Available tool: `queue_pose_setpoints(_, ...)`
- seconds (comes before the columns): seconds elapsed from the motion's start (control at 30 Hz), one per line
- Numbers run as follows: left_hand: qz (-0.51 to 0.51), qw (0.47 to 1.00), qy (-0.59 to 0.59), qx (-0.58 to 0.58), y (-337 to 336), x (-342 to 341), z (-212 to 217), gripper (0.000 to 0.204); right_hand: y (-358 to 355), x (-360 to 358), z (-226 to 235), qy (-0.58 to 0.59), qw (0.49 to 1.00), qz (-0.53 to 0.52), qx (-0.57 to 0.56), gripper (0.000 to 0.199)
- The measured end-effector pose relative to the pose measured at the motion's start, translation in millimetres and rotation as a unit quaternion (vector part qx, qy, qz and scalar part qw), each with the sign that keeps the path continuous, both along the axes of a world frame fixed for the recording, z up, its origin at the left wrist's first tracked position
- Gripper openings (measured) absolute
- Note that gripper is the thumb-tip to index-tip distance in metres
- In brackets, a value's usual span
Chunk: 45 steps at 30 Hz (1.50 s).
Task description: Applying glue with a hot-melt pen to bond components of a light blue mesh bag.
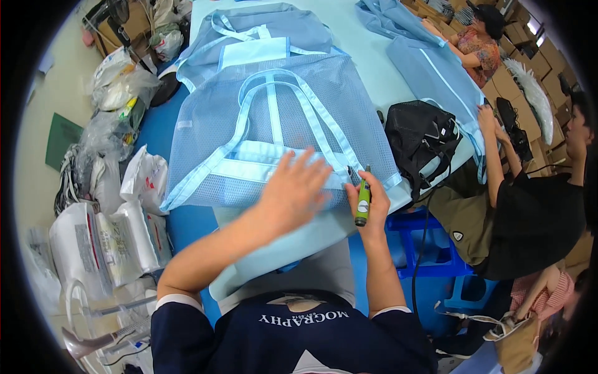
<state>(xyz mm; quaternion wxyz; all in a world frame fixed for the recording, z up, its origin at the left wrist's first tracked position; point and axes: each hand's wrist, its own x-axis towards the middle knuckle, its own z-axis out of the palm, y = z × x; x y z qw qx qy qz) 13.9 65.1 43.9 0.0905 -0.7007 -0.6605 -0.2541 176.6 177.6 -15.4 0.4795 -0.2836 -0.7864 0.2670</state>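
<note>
A light blue mesh bag (205,121) with pale blue straps lies spread on the table in front of me. My left hand (293,190) is over its lower strap band, fingers spread and blurred by motion, with nothing seen in it. Whether it touches the mesh I cannot tell. At the bag's lower right corner, my right hand (375,202) is closed around a green pen-shaped tool (364,198) with dark ends. The tool stands nearly upright, its thin tip pointing away from me beside a strap end.
Another blue mesh bag (293,25) lies beyond on the pale table (358,47). A black bag (420,140) sits to the right. Two people work at the right, handling blue mesh bags (436,81). Blue stools (430,246) stand below; plastic-wrapped packages (81,249) fill the left.
</note>
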Motion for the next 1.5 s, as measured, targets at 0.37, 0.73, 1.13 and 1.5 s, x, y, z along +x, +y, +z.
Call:
queue_pose_setpoints(0.37,-0.026,0.999,-0.015,-0.021,-38,45,-24,0.048,-41,34,-12,0.050,0.995,0.028,-0.077,0.031)
queue_pose_setpoints(0.73,-0.126,0.990,-0.023,-0.055,-39,47,-32,0.046,28,-18,8,0.050,0.944,0.213,-0.248,0.029)
queue_pose_setpoints(1.13,-0.061,0.992,-0.064,-0.087,-8,28,-45,0.020,-12,20,-1,0.092,0.969,0.123,-0.193,0.034)
queue_pose_setpoints(1.5,-0.043,0.993,-0.105,-0.038,-4,31,-34,0.035,-41,30,-22,-0.046,0.999,-0.015,-0.015,0.044)
